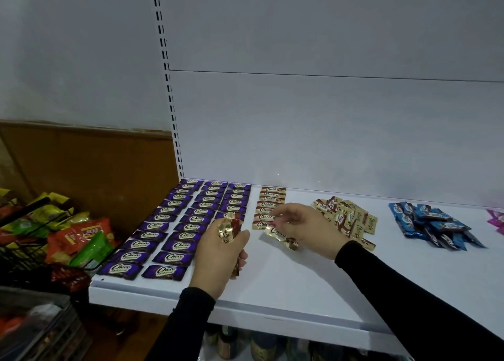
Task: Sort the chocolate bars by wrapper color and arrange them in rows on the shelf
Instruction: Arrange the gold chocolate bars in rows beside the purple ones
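Observation:
Purple chocolate bars (174,225) lie in three neat rows at the left end of the white shelf (300,287). Beside them runs a short row of gold bars (270,201). My left hand (221,257) grips a small bunch of gold bars (230,228) above the shelf, over the third purple row. My right hand (302,227) pinches one gold bar (281,238) at the near end of the gold row. A loose heap of gold bars (346,218) lies just right of that hand. Farther right sits a heap of blue bars (433,225).
A pink wrapper (497,220) shows at the right edge. A black wire basket (32,240) full of snack packets stands left of the shelf. The shelf's white back panel (327,131) rises behind the bars. Bottles show dimly below the shelf.

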The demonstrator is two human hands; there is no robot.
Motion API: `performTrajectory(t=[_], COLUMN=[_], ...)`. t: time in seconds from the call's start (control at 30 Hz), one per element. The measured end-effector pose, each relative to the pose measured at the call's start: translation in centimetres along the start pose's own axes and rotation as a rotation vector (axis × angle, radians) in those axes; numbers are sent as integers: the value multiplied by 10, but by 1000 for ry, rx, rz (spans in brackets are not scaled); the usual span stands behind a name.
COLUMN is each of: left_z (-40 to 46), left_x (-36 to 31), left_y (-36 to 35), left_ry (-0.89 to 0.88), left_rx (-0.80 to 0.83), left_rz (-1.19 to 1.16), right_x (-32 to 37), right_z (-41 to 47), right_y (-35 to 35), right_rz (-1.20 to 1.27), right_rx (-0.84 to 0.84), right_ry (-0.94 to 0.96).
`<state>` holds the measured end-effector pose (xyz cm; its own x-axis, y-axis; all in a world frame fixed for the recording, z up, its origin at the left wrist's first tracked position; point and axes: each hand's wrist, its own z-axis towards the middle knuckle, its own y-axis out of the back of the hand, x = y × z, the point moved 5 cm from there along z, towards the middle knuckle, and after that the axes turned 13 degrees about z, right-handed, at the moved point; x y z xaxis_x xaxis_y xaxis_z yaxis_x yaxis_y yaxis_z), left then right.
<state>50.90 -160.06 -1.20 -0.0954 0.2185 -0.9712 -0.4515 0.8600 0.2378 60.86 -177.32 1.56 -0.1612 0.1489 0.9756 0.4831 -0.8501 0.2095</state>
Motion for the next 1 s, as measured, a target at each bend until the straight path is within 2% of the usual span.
performTrajectory(t=[0.13,0.33,0.6,1.0], left_z=[-1,0,2,3], left_x=[0,0,0,3], left_y=[1,2,0,0], left_ry=[-7,8,22,29], left_rx=[7,7,2,-2], left_rz=[-16,-41,-49,-62], right_x=[-6,-2,-5,-5], right_z=[3,-3,-17,-9], right_y=[-22,-4,-21,-19], right_rz=[-193,-295,-545,-550], right_rx=[103,-115,-86,-90], right_ry=[71,180,185,196])
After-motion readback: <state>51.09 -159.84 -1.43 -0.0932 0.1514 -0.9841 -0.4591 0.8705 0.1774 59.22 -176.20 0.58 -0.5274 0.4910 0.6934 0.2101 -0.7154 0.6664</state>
